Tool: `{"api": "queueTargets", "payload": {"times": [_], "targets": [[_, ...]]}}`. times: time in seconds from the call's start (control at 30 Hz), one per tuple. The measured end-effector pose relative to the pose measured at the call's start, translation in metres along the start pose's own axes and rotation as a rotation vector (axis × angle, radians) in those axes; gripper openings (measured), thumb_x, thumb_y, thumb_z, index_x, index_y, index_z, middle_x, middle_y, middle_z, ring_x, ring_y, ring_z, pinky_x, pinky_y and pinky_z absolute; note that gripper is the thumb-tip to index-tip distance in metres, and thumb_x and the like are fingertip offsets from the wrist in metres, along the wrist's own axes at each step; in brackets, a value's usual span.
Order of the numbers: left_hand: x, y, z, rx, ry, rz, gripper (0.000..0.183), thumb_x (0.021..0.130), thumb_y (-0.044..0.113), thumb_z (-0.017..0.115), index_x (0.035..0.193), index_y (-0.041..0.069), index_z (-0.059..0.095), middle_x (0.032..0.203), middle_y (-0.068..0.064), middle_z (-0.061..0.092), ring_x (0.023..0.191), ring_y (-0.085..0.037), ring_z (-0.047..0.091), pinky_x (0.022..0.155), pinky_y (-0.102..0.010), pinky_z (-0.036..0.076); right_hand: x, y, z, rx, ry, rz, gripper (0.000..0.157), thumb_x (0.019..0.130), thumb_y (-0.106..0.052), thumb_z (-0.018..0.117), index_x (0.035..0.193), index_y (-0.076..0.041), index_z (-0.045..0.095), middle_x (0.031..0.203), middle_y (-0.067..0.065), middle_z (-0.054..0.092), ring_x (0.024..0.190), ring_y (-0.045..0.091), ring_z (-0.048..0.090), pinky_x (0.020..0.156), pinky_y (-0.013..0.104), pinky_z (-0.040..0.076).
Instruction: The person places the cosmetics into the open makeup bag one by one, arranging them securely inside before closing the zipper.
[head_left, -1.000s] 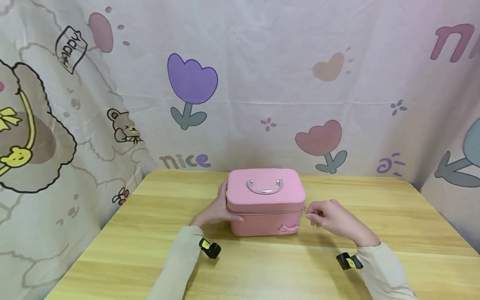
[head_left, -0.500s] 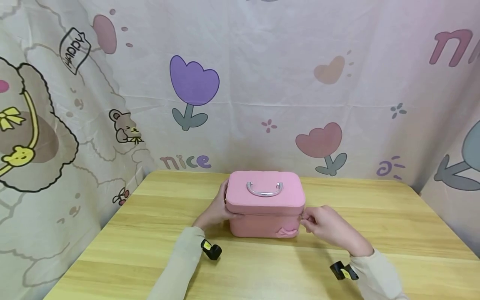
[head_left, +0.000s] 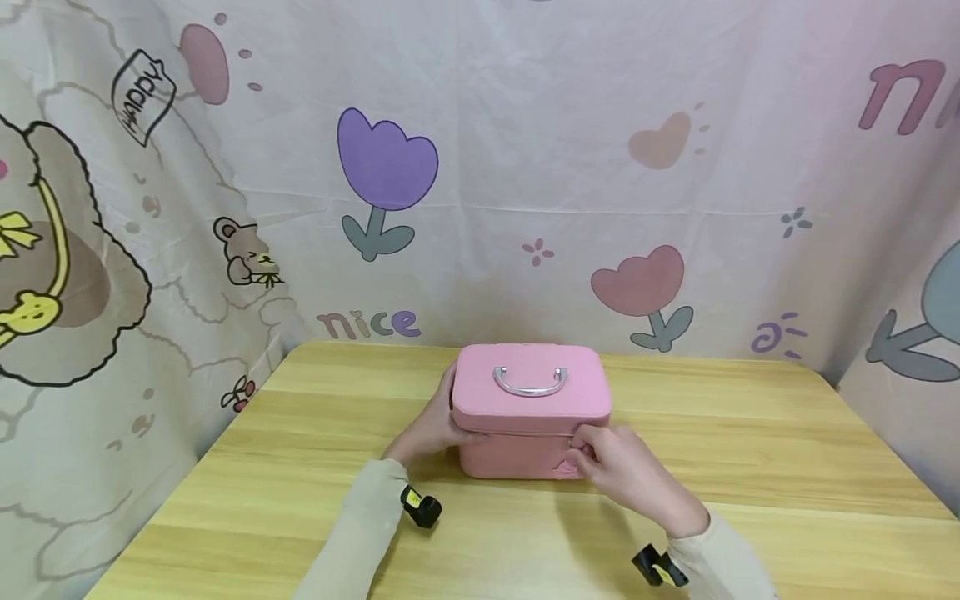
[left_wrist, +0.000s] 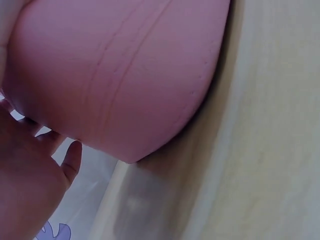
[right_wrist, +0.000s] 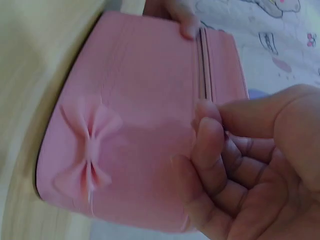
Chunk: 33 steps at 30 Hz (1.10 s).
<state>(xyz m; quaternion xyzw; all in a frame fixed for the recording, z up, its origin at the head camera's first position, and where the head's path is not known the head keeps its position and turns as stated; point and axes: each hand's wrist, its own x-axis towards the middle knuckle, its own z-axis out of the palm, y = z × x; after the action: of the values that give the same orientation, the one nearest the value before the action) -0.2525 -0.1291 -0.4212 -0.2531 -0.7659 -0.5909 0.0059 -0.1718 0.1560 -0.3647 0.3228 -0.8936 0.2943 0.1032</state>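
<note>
A pink vanity case [head_left: 517, 457] stands upright on the table, its lid down and a silver handle [head_left: 531, 391] on top. My left hand [head_left: 433, 427] grips the case's left end, thumb on the front and fingers round the side. At the front near the right corner, my right hand [head_left: 628, 468] pinches at the zipper line with thumb and forefinger; the zipper pull itself is hidden by the fingertips. In the right wrist view, the zipper [right_wrist: 203, 65] shows a dark slit between my fingers and the left thumb. A pink bow [right_wrist: 90, 149] decorates the lower front.
The light wood table [head_left: 300, 517] extends to both sides and in front of the case. A printed fabric curtain [head_left: 510, 125] hangs behind the table and along its left and right sides. Each forearm wears a small black camera near the sleeve cuff.
My right hand has come from beside the case's right end to its front, moving left along the zipper line. My left hand keeps its grip on the left end.
</note>
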Motion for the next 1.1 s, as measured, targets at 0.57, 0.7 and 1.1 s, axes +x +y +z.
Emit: {"api": "queueTargets", "payload": {"times": [0.57,0.7,1.1], "targets": [[-0.008,0.001,0.016,-0.016,0.072,0.032,0.129,0.063,0.003,0.087,0.156,0.019,-0.001,0.158,-0.010,0.017,0.141,-0.029,0.022,0.114,-0.051,0.013,0.011,-0.019,0.024,-0.052,0.123,-0.079,0.023,0.084,0.002,0.065,0.069,-0.012,0.055,0.057,-0.013,0.039,0.050,-0.004,0.034,0.045,0.018,0.034],[-0.009,0.002,0.016,0.018,0.092,0.031,0.132,0.063,0.007,0.088,0.155,0.018,-0.005,0.159,-0.012,0.014,0.142,-0.030,0.020,0.114,-0.052,0.013,0.016,-0.024,0.031,-0.040,0.127,-0.094,0.022,0.082,0.004,0.066,0.070,-0.010,0.056,0.057,-0.012,0.041,0.051,-0.003,0.035,0.045,0.017,0.035],[-0.011,0.006,0.015,0.124,0.104,0.030,0.135,0.061,0.013,0.092,0.156,0.028,-0.003,0.159,-0.009,0.019,0.138,-0.030,0.031,0.109,-0.053,0.027,0.031,-0.047,0.066,-0.110,0.232,-0.193,0.012,0.080,0.001,0.071,0.076,-0.004,0.062,0.071,0.005,0.066,0.059,0.016,0.062,0.051,0.027,0.049]]}}
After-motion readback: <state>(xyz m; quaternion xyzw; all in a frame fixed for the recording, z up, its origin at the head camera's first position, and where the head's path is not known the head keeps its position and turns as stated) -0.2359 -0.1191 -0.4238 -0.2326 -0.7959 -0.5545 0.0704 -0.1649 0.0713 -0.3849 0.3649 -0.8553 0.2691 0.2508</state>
